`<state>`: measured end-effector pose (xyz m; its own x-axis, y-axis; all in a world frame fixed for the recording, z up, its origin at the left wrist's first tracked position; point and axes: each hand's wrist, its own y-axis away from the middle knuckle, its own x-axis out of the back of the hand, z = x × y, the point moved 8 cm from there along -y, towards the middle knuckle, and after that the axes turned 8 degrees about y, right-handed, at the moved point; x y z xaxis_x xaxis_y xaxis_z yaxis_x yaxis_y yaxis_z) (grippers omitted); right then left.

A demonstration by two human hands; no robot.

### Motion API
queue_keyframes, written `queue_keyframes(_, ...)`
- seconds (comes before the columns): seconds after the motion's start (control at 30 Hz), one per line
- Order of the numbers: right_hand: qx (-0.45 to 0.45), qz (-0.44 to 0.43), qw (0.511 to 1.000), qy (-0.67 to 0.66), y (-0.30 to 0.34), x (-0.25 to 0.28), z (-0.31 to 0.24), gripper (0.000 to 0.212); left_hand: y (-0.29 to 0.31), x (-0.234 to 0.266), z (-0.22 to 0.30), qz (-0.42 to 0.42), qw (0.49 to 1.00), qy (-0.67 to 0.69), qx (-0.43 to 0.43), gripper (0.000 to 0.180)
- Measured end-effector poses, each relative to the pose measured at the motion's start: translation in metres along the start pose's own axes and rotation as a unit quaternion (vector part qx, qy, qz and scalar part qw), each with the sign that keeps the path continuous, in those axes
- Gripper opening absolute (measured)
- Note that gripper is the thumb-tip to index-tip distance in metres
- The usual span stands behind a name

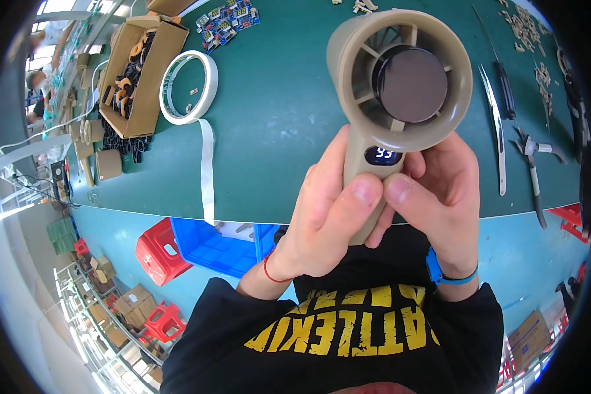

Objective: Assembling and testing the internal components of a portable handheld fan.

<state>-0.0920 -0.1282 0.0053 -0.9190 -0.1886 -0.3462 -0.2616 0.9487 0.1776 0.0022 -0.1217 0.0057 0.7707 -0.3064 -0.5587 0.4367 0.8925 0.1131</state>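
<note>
A beige handheld fan (465, 79) is held up over the near edge of the green table, its round, open-ended head toward the top of the view. Inside the ring, thin spokes hold a dark, shiny round hub. A small lit display (383, 155) shows on the handle just below the head. My left hand (328, 203) wraps the handle from the left, thumb on its front below the display. My right hand (440, 190) grips it from the right, its thumb beside the left one. Parts of the fingers behind the handle are hidden.
On the green table (269, 157), a white tape roll (211, 85), a cardboard box (152, 79) of black and orange parts and circuit boards (226, 23) lie left. Tweezers (495, 131), a screwdriver (503, 88) and pliers (533, 167) lie right. A blue crate (210, 249) stands below.
</note>
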Motion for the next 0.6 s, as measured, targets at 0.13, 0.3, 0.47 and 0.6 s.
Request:
queue_keyframes(0.13, 0.029, -0.012, 0.999, 0.041, 0.0011, -0.0018, -0.0038, 0.041, -0.0007, -0.0017, 0.0006, -0.014, 0.999, 0.027, -0.01, 0.046)
queue_keyframes(0.3, 0.034, -0.008, 0.999, 0.028, 0.0019, -0.0024, -0.0035, 0.041, 0.0017, -0.0005, 0.0018, 0.017, 1.0, -0.01, 0.0, 0.044)
queue_keyframes(0.47, 0.045, -0.018, 0.998, 0.041, 0.001, -0.0018, -0.004, 0.042, 0.0017, 0.0003, 0.0008, 0.026, 1.0, -0.005, -0.005, 0.044)
queue_keyframes(0.6, 0.038, -0.007, 0.999, 0.02, 0.0011, -0.0008, -0.0026, 0.042, 0.0, -0.0002, -0.0011, 0.019, 1.0, 0.012, 0.007, 0.046)
